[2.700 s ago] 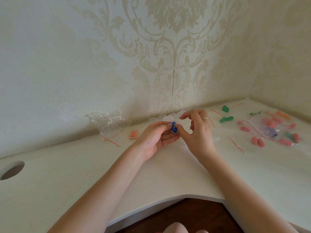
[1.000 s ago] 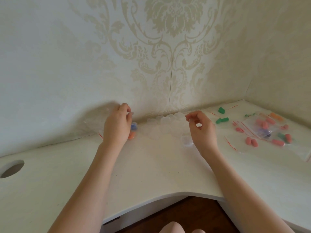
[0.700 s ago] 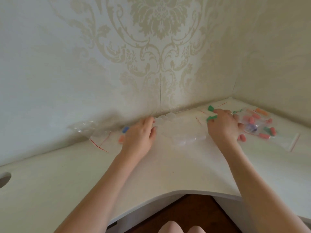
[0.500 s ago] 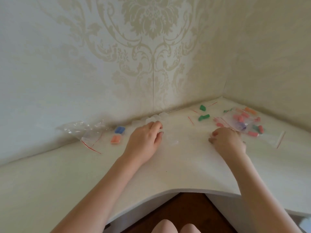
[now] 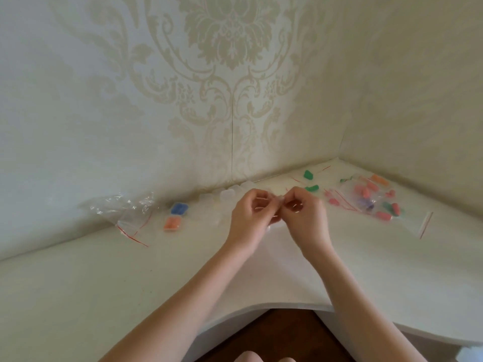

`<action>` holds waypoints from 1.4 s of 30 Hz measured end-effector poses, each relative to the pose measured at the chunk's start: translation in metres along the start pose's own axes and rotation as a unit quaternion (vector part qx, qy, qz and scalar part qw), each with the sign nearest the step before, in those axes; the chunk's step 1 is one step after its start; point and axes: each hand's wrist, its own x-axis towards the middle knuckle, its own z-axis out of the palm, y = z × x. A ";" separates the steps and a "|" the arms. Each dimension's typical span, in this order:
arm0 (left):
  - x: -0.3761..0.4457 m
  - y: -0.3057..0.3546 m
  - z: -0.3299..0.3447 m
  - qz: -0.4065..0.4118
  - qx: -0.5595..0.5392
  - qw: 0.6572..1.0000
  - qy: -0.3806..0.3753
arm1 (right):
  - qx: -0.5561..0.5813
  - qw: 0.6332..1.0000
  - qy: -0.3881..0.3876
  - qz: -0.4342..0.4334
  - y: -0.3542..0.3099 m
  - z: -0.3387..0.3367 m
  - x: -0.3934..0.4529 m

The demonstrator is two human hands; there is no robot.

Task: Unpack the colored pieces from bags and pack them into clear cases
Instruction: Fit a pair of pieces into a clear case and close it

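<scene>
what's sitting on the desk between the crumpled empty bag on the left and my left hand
In the head view, two filled clear cases lie between the empty bag and your left hand: a blue case and, just nearer you, an orange case.

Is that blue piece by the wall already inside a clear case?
Apparently yes: the blue piece has a pale clear rim around it, though it is blurred.

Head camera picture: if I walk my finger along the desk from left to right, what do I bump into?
Crumpled empty bags → blue filled case and orange filled case → left hand → right hand, both pinching something small and clear → bag of pink pieces → loose bag strip.
</scene>
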 end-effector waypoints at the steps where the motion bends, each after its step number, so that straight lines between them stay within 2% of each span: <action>1: 0.002 -0.004 -0.002 0.000 -0.001 1.000 0.002 | 0.005 1.000 0.000 0.001 0.004 0.004 -0.002; 5: 0.007 -0.009 -0.010 0.026 0.040 0.999 -0.015 | 0.010 1.000 0.001 -0.002 0.010 0.009 -0.009; 11: 0.007 0.000 -0.017 0.009 -0.006 0.999 -0.046 | 0.075 0.996 -0.048 -0.027 0.007 0.005 -0.011; 15: 0.004 0.004 -0.019 0.050 0.022 0.996 -0.064 | 0.108 0.993 -0.039 -0.031 0.007 0.004 -0.013; 24: 0.005 -0.003 -0.016 0.115 0.064 0.991 0.015 | 0.169 0.985 -0.037 0.005 0.002 0.006 -0.016; 28: 0.002 -0.002 -0.012 0.110 0.021 0.994 -0.002 | 0.196 0.981 -0.007 0.015 0.002 0.002 -0.014; 32: 0.001 0.001 -0.012 0.082 0.013 0.995 -0.051 | 0.222 0.974 0.000 0.043 0.004 -0.001 -0.013; 35: 0.005 -0.001 -0.014 0.087 0.036 0.995 -0.035 | 0.247 0.967 -0.015 0.056 0.005 -0.001 -0.013; 37: 0.007 -0.003 -0.016 0.092 0.039 0.995 -0.028 | 0.235 0.971 -0.010 0.048 0.006 0.001 -0.013; 39: 0.006 -0.005 -0.015 0.122 0.089 0.988 -0.015 | 0.184 0.983 0.006 0.023 0.007 0.003 -0.012; 42: -0.001 -0.010 -0.009 0.214 0.249 0.944 0.017 | 0.071 0.997 0.006 -0.036 0.009 0.009 -0.015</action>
